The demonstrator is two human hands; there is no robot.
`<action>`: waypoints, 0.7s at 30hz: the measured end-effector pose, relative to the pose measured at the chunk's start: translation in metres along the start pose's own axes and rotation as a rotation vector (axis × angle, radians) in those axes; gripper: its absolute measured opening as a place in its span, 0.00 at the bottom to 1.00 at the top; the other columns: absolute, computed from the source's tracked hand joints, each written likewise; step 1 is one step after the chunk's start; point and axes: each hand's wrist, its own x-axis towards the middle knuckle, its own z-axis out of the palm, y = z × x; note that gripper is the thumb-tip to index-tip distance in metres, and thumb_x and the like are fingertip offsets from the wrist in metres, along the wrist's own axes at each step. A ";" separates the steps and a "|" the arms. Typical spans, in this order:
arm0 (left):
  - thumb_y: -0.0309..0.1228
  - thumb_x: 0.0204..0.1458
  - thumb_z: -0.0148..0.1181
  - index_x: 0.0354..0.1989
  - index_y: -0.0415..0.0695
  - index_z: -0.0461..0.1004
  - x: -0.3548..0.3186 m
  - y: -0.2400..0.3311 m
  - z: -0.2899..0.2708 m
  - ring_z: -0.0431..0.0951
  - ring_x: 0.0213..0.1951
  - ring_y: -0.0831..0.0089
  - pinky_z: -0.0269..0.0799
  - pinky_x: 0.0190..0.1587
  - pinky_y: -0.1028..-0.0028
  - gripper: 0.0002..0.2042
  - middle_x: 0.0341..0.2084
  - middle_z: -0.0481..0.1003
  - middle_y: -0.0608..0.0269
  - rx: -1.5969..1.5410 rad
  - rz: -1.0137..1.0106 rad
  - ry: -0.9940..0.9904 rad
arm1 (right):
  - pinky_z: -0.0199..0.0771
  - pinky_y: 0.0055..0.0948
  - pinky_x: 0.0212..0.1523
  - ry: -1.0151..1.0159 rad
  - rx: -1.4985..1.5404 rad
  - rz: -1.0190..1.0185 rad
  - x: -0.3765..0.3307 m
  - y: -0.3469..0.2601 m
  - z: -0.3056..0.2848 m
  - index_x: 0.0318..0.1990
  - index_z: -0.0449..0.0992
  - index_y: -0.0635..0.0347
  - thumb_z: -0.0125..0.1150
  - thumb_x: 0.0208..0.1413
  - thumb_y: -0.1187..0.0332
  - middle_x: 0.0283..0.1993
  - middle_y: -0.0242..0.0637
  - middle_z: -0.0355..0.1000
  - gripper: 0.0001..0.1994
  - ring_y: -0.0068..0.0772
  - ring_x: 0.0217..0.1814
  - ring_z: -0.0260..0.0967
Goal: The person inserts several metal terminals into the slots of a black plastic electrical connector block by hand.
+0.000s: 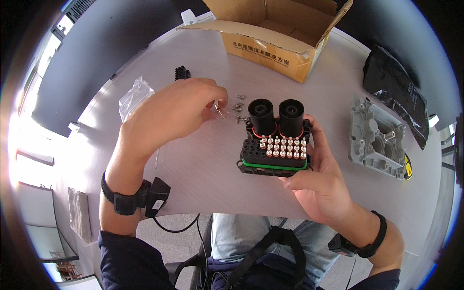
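Note:
My right hand (321, 176) grips a black connector block (253, 158) by its right side and lifts it toward me. Two round black sockets (291, 116) with red rings at the base rise from its far part. Rows of metal contact pins with white collars (282, 147) fill much of the near part, while holes at its left end are bare. A green seal (273, 165) runs along the near edge. Left of the block, my left hand (193, 104) is closed, its fingertips pinching small metal pins (219, 110). Several loose pins (238, 107) lie on the table between hand and block.
An open cardboard box (270, 53) stands at the back. On the right are a grey metal housing (377, 137), a black plastic bag (396, 92) and a yellow-black object (409, 169). A clear plastic bag (135, 96) and a small black ridged part (182, 72) lie left.

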 end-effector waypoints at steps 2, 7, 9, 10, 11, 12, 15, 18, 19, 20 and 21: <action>0.24 0.50 0.58 0.38 0.40 0.76 0.001 -0.003 0.002 0.76 0.37 0.59 0.72 0.42 0.66 0.08 0.32 0.76 0.57 -0.013 0.039 -0.050 | 0.61 0.39 0.61 0.000 -0.011 0.010 0.000 -0.001 0.000 0.67 0.46 0.48 0.51 0.31 0.91 0.61 0.39 0.60 0.50 0.39 0.64 0.61; 0.24 0.52 0.56 0.37 0.39 0.76 0.000 -0.001 0.002 0.76 0.38 0.58 0.71 0.43 0.66 0.06 0.33 0.75 0.58 0.029 0.029 -0.079 | 0.62 0.40 0.61 0.001 0.017 0.021 -0.001 0.000 0.000 0.67 0.46 0.48 0.51 0.31 0.91 0.62 0.39 0.59 0.49 0.39 0.64 0.61; 0.24 0.52 0.55 0.36 0.38 0.75 -0.002 -0.001 0.003 0.76 0.38 0.58 0.71 0.43 0.66 0.06 0.33 0.75 0.58 0.045 0.015 -0.089 | 0.62 0.40 0.61 0.000 0.017 0.013 -0.001 0.000 0.000 0.67 0.46 0.48 0.51 0.30 0.91 0.62 0.39 0.59 0.50 0.40 0.64 0.61; 0.24 0.53 0.55 0.36 0.39 0.75 -0.006 -0.002 0.003 0.76 0.37 0.59 0.71 0.42 0.66 0.05 0.31 0.75 0.58 0.071 0.078 -0.031 | 0.61 0.41 0.61 0.000 0.008 0.012 -0.001 0.000 0.000 0.67 0.46 0.48 0.51 0.30 0.91 0.62 0.40 0.59 0.50 0.40 0.64 0.61; 0.24 0.54 0.54 0.35 0.39 0.75 -0.007 0.000 0.001 0.76 0.35 0.59 0.71 0.40 0.66 0.05 0.30 0.75 0.58 0.098 0.139 0.026 | 0.61 0.41 0.62 -0.001 0.001 0.010 -0.001 0.001 0.000 0.67 0.46 0.48 0.51 0.30 0.91 0.62 0.40 0.59 0.50 0.40 0.64 0.61; 0.24 0.54 0.54 0.35 0.39 0.75 -0.009 0.004 -0.005 0.76 0.35 0.59 0.71 0.40 0.66 0.05 0.30 0.75 0.58 0.101 0.137 0.025 | 0.61 0.41 0.62 -0.003 0.004 0.011 -0.001 0.001 0.001 0.67 0.46 0.48 0.51 0.30 0.91 0.62 0.40 0.59 0.50 0.40 0.64 0.61; 0.26 0.54 0.56 0.35 0.41 0.75 -0.008 0.023 -0.031 0.77 0.30 0.63 0.72 0.36 0.69 0.05 0.26 0.75 0.59 -0.209 -0.030 -0.055 | 0.60 0.42 0.62 0.012 -0.005 0.012 0.001 0.001 -0.001 0.67 0.45 0.49 0.51 0.30 0.91 0.62 0.40 0.59 0.50 0.39 0.65 0.60; 0.27 0.50 0.61 0.33 0.42 0.77 -0.013 0.038 -0.042 0.76 0.27 0.69 0.71 0.31 0.73 0.04 0.25 0.75 0.61 -0.296 0.135 0.075 | 0.59 0.41 0.63 -0.006 -0.006 0.018 0.001 0.000 -0.001 0.67 0.45 0.49 0.50 0.30 0.90 0.61 0.40 0.59 0.50 0.39 0.65 0.60; 0.27 0.47 0.64 0.32 0.42 0.78 -0.012 0.040 -0.042 0.77 0.26 0.71 0.70 0.29 0.74 0.04 0.25 0.77 0.62 -0.314 0.272 0.112 | 0.59 0.41 0.63 -0.007 -0.011 0.016 0.001 0.000 -0.002 0.67 0.45 0.49 0.50 0.31 0.90 0.61 0.39 0.60 0.49 0.38 0.64 0.60; 0.27 0.45 0.67 0.30 0.43 0.79 -0.014 0.043 -0.044 0.77 0.25 0.73 0.70 0.28 0.76 0.05 0.25 0.78 0.62 -0.326 0.402 0.149 | 0.59 0.41 0.63 -0.017 -0.013 0.018 0.000 0.000 -0.001 0.68 0.45 0.48 0.50 0.31 0.90 0.61 0.39 0.60 0.49 0.38 0.64 0.60; 0.27 0.45 0.67 0.30 0.43 0.79 -0.016 0.047 -0.045 0.77 0.25 0.73 0.70 0.28 0.76 0.05 0.25 0.78 0.62 -0.322 0.397 0.149 | 0.59 0.41 0.63 -0.022 -0.011 0.019 0.000 0.000 -0.001 0.68 0.45 0.48 0.50 0.31 0.90 0.61 0.39 0.60 0.49 0.38 0.64 0.60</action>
